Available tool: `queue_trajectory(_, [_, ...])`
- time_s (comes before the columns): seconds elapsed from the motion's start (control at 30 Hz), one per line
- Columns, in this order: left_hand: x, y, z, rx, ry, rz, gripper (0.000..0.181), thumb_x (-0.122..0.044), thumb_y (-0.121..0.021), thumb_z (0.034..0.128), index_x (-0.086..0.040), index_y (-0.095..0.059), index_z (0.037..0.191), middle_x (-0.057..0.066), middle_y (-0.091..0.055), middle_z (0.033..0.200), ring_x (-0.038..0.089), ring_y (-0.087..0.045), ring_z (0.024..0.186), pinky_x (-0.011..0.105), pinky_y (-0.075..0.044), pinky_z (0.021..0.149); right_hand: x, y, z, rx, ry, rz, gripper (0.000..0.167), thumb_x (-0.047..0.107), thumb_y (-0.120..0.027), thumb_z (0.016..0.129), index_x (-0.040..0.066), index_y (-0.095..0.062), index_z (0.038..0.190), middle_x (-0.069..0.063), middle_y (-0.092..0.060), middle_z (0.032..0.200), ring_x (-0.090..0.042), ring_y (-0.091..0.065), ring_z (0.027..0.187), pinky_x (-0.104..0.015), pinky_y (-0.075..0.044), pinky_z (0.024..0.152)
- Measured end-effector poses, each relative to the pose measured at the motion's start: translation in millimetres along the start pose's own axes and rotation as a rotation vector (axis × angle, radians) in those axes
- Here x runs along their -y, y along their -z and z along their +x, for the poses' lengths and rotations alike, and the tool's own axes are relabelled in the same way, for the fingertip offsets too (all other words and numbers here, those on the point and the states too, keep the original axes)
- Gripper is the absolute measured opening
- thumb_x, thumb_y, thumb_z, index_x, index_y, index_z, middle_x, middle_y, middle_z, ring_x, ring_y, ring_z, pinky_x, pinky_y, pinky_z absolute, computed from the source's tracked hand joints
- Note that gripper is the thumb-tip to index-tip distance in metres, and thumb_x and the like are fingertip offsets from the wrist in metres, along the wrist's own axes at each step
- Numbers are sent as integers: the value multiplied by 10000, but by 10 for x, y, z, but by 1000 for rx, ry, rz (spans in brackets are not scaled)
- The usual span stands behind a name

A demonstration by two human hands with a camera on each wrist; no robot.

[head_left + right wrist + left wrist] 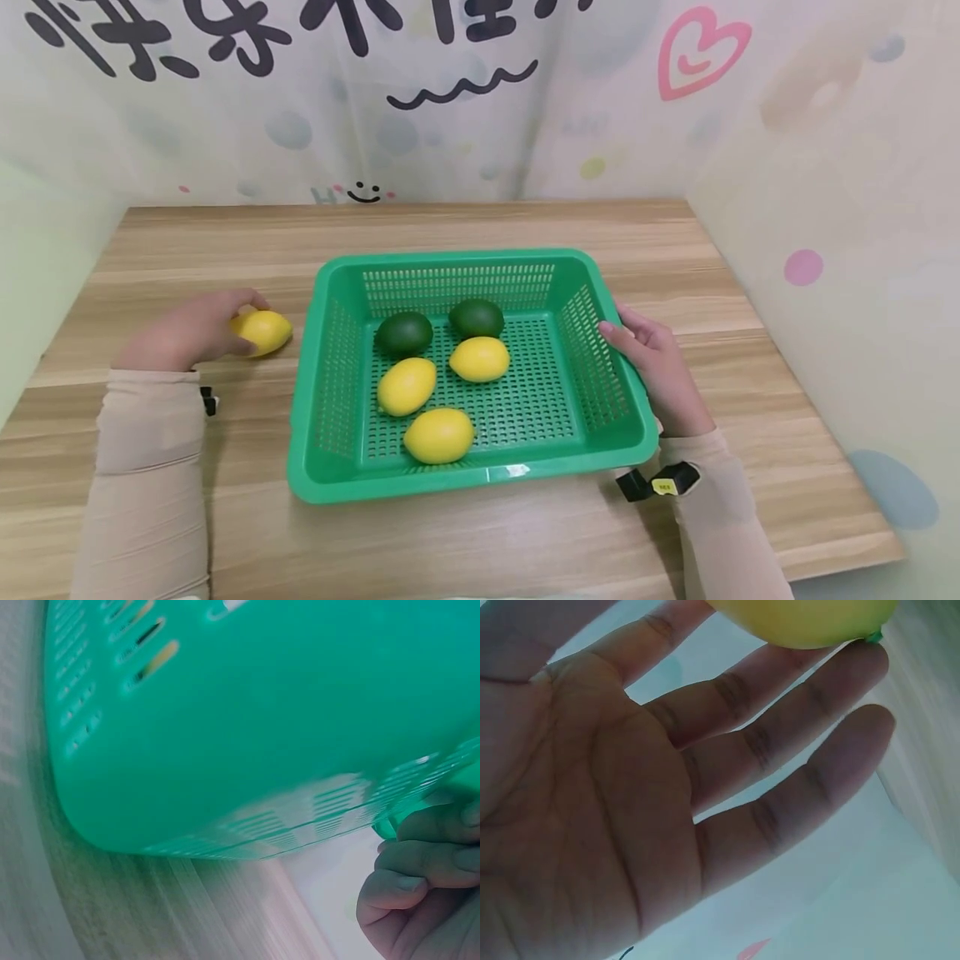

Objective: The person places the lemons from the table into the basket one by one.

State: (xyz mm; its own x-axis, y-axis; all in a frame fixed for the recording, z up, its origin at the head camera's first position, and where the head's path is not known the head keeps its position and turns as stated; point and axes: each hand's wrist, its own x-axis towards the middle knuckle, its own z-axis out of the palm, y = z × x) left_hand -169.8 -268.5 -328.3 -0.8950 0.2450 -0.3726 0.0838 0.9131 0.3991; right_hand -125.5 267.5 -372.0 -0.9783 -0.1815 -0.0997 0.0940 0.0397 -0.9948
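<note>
A lemon (pixel 264 332) lies between the thumb and fingers of my left hand (pixel 191 327), left of the green basket. In the left wrist view this lemon (pixel 810 621) meets the fingertips, its green-tipped end showing, while the palm stays apart from it. My right hand (pixel 663 367) grips the right rim of the basket (pixel 487 476), thumb over the edge. Curled fingers (pixel 397 889) appear at the rim in the right wrist view. Inside the basket are three lemons (pixel 439 436) and two dark green fruits (pixel 403 334), avocado-like or lime-like, grouped left of centre.
The basket stands on a wood-grain table (pixel 480 550). A patterned white cloth (pixel 465 133) hangs behind the table's back edge, and a pale wall (pixel 862 275) rises along the right. A black wrist device (pixel 660 482) sits on the right sleeve.
</note>
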Motion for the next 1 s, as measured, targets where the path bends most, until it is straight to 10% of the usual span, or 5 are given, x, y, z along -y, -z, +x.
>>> queue_trajectory(0.3, [-31, -37, 53, 28, -33, 45, 519, -169, -816, 829, 50, -581, 1238, 155, -607, 960, 322, -551, 842, 406, -437, 684, 13, -13, -4, -4, 3, 6, 572, 251, -580, 1071, 49, -405, 1577, -247, -708, 1177, -290, -770, 884, -443, -616, 713])
queue_trajectory(1.0, [42, 37, 6, -28, -17, 16, 637, -221, -821, 838, 77, -522, 1315, 203, -619, 1020, 350, -558, 872, 435, -455, 692, 10, -6, -18, -7, 10, -5, 584, 252, -577, 1072, 42, -388, 1583, -260, -699, 1193, -300, -768, 889, -445, -615, 714])
